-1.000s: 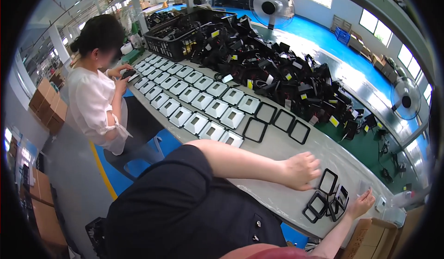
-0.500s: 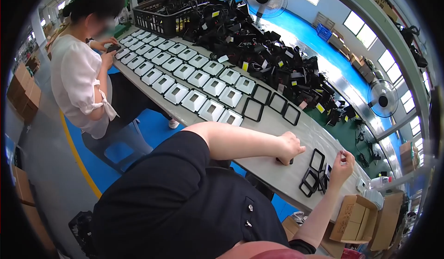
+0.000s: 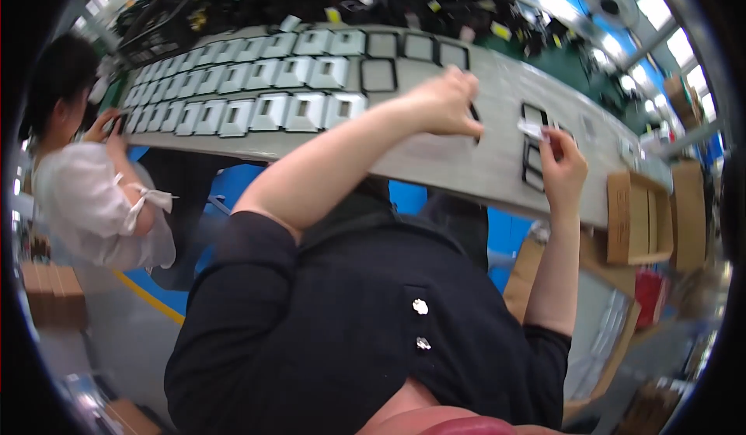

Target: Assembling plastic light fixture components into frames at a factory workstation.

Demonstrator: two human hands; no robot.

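Note:
My left hand [image 3: 444, 107], somewhat blurred, reaches over the table with its fingers curled. A dark edge of a black rectangular frame [image 3: 475, 116] shows beside its thumb; the hand hides the rest. My right hand [image 3: 563, 164], farther right, pinches a small thin white piece [image 3: 531, 129] between thumb and fingertips. That piece is over several loose black frames [image 3: 531, 172] lying together. Left of my left hand lie other black frames [image 3: 378, 75], at the end of rows of silvery-white panels [image 3: 306, 111] with rectangular middle openings.
The grey table [image 3: 497, 155] runs across the view. A co-worker [image 3: 101, 194] in a white top sits at the left end, hands on a dark item. Black cabled devices [image 3: 233, 7] are heaped behind the table. Open cardboard boxes [image 3: 618, 221] stand at the right.
The view has turned, shifting the table and co-worker. My left hand has moved toward the laid-out black frames. The white piece in my right hand now shows clearly over the loose frames.

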